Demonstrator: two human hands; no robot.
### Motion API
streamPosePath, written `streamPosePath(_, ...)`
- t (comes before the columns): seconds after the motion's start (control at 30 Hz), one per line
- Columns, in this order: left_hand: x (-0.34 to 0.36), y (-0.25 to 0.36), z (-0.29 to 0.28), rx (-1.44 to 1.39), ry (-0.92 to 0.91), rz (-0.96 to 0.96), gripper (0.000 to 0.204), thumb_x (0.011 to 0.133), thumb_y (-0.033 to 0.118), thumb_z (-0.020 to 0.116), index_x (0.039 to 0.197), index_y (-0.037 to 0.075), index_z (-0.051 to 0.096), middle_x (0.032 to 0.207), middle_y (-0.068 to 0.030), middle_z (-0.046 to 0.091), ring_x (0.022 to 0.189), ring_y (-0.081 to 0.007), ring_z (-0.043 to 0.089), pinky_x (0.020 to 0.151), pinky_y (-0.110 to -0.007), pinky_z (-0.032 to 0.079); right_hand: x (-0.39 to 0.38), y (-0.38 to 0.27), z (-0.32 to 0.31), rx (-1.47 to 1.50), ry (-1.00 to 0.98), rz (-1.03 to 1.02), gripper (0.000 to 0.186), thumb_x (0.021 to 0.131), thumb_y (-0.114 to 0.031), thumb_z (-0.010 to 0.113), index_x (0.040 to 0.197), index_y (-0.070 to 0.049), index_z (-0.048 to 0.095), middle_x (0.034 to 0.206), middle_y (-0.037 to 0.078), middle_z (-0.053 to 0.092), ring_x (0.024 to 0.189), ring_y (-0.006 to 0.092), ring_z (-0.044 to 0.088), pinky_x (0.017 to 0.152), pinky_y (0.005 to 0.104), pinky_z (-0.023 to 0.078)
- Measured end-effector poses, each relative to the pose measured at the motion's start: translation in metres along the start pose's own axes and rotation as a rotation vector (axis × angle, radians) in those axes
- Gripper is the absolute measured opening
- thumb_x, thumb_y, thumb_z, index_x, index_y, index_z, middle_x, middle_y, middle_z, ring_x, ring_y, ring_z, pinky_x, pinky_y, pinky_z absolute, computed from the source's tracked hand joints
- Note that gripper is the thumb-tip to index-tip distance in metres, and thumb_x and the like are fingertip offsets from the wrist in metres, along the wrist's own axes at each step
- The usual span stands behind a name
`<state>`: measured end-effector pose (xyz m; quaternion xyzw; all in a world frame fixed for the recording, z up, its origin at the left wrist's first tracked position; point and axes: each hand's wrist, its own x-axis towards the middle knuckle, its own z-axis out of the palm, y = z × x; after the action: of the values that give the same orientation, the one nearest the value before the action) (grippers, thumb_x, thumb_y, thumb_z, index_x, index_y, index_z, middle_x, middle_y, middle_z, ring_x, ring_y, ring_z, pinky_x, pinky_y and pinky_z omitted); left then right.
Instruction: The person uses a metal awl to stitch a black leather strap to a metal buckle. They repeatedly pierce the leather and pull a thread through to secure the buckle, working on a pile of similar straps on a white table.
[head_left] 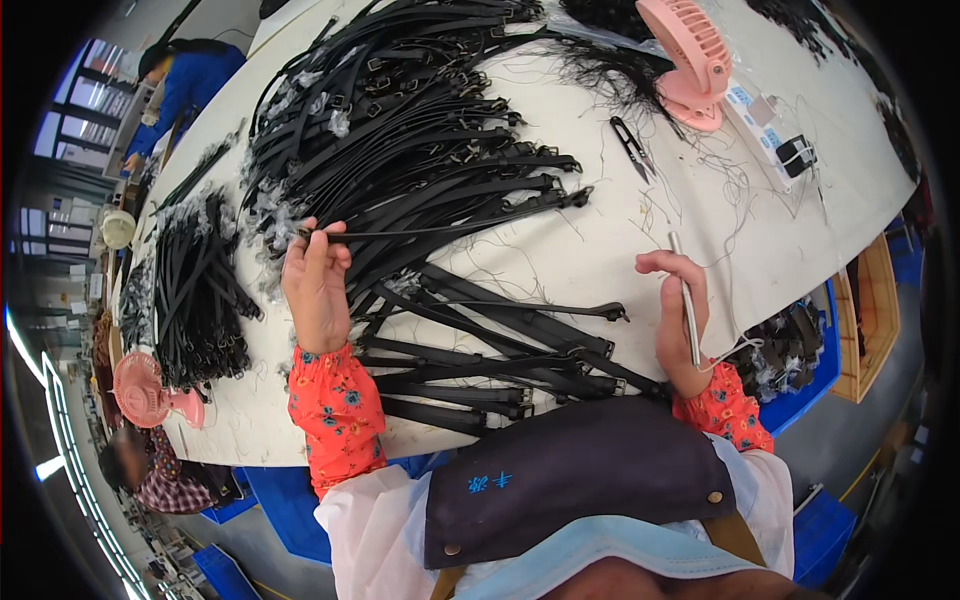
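Observation:
My left hand (318, 290) pinches one end of a narrow black belt (400, 236) between thumb and fingers. This belt stretches away to the right across a big heap of similar black belts (400, 130), many with metal buckles and bits of clear plastic wrap. In my right hand (680, 320) a slim silver pen-shaped tool (690, 318) is held, its tip pointing away from me and a thin white cord trailing from its lower end. Between my forearms several more belts (480, 350) lie loosely crossed near the table's front edge.
Black thread snips (632, 148) lie on the white table (580, 250) among loose threads. A pink fan (690, 70) stands beside a white power strip (760, 130). Another belt pile (200, 300) and pink fan (145, 390) are at left. A blue crate (815, 360) sits right.

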<state>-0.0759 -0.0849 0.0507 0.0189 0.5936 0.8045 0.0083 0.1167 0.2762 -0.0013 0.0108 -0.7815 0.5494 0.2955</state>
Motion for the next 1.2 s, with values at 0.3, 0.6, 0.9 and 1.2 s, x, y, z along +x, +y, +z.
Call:
streamPosePath(0.3, -0.003, -0.033, -0.008, 0.749, 0.363, 0.489, 0.053, 0.094, 0.010, 0.071, 0.142, 0.000, 0.051, 0.143, -0.0129, 0.055, 0.129, -0.0252, 0.052, 0.108, -0.035, 0.040, 0.050, -0.002, -0.004, -0.087, -0.238, 0.013, 0.020, 0.107, -0.010, 0.051, 0.121, -0.003, 0.063, 0.109, 0.012, 0.070, 0.099, 0.0235, 0.068, 0.090, 0.0329, 0.052)
streamPosePath(0.6, -0.017, -0.049, 0.101, 1.243, -0.794, 0.716, 0.042, 0.081, 0.005, 0.076, 0.122, 0.007, 0.066, 0.117, -0.0092, 0.068, 0.111, -0.0307, 0.061, 0.095, -0.042, 0.046, 0.081, 0.018, 0.043, -0.086, -0.449, -0.140, 0.021, 0.100, -0.007, 0.063, 0.121, -0.007, 0.060, 0.109, 0.014, 0.068, 0.097, 0.0325, 0.068, 0.083, 0.0372, 0.055)
streamPosePath(0.9, -0.021, -0.096, 0.127, 0.751, -0.764, 0.181, 0.031, 0.087, 0.005, 0.076, 0.116, 0.000, 0.069, 0.104, -0.0137, 0.070, 0.089, -0.0262, 0.070, 0.077, -0.033, 0.055, 0.077, 0.046, 0.038, -0.116, -0.610, -0.044, 0.037, 0.088, -0.003, 0.076, 0.121, -0.010, 0.060, 0.114, 0.013, 0.069, 0.104, 0.0297, 0.069, 0.087, 0.0368, 0.056)
streamPosePath(1.2, -0.012, -0.088, 0.117, 0.754, -0.757, 0.092, 0.031, 0.083, 0.010, 0.078, 0.111, 0.000, 0.069, 0.101, -0.0127, 0.070, 0.091, -0.0265, 0.070, 0.080, -0.034, 0.055, 0.090, 0.043, 0.031, -0.249, -0.569, -0.216, 0.027, 0.083, -0.009, 0.079, 0.107, -0.013, 0.067, 0.093, 0.007, 0.066, 0.090, 0.0295, 0.063, 0.083, 0.0392, 0.050)
